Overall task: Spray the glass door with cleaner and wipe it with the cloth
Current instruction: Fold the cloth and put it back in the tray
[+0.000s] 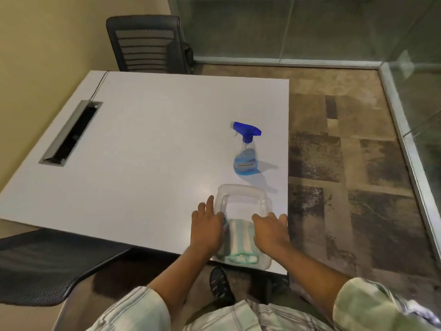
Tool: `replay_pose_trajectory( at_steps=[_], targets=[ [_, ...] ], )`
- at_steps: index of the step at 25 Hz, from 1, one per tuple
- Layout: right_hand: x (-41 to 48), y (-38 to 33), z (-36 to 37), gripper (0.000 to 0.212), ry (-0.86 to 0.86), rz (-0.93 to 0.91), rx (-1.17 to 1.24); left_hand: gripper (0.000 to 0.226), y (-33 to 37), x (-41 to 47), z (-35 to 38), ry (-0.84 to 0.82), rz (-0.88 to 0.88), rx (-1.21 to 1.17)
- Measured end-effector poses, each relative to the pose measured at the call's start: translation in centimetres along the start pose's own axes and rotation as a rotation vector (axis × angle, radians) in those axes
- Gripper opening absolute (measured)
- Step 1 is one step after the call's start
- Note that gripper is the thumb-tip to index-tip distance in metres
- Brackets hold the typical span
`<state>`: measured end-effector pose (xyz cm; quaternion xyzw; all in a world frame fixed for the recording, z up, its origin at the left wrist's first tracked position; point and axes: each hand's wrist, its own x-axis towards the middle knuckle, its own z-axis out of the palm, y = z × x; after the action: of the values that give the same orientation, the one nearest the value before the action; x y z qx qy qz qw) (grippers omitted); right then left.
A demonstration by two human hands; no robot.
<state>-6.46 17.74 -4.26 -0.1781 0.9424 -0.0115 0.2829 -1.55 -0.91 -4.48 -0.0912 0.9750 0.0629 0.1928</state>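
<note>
A clear spray bottle (pixel 247 151) with a blue trigger head and blue liquid stands upright near the right edge of the white table (pixel 143 139). Just in front of it sits a clear plastic tray (pixel 241 188) at the table's near right corner. A folded cloth (pixel 239 235) with pale green and white stripes lies inside the tray. My left hand (pixel 206 225) grips the tray's left wall, fingers outside and thumb inside by the cloth. My right hand (pixel 270 229) holds the right rim. Glass panels (pixel 310 27) line the far side of the room, and another glass panel (pixel 424 91) runs along the right.
A black mesh chair (pixel 148 44) stands behind the table's far edge, and another chair (pixel 35 263) is at the near left. An open cable box (pixel 71 132) is set into the table's left part. Patterned carpet (pixel 346 163) lies between the table and the glass.
</note>
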Motion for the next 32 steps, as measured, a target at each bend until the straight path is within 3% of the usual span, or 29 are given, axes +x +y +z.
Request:
replay_pose_trajectory(
  at_steps=[7,12,17,21,24,29,32],
  targets=[
    [-0.6,-1.1,1.4,0.033,0.082,0.058,-0.072,0.055,-1.2,0.7,1.7,-0.022,0.052,-0.011],
    [-0.6,-1.1,2.0,0.034,0.209,0.087,0.025,0.078,-1.4,1.4,0.6,0.021,0.137,-0.058],
    [0.2,-1.3,1.0,0.029,0.362,0.138,0.085,0.074,-1.2,4.3,-1.2,0.077,0.093,-0.272],
    [3.1,-1.0,-3.0,0.038,0.440,0.114,0.278,0.057,-0.7,8.0,-3.1,0.148,0.145,-0.492],
    [6.3,-0.5,-6.9,0.049,0.477,0.125,0.583,0.057,0.6,10.7,-5.9,0.184,0.088,-0.667],
    [10.6,0.0,-11.6,0.068,0.423,0.121,0.842,0.066,2.2,15.6,-9.1,0.126,0.111,-0.758],
    [11.8,-0.3,-12.7,0.067,0.405,0.104,0.917,0.056,2.5,17.5,-9.3,0.088,0.172,-0.780]
  ],
)
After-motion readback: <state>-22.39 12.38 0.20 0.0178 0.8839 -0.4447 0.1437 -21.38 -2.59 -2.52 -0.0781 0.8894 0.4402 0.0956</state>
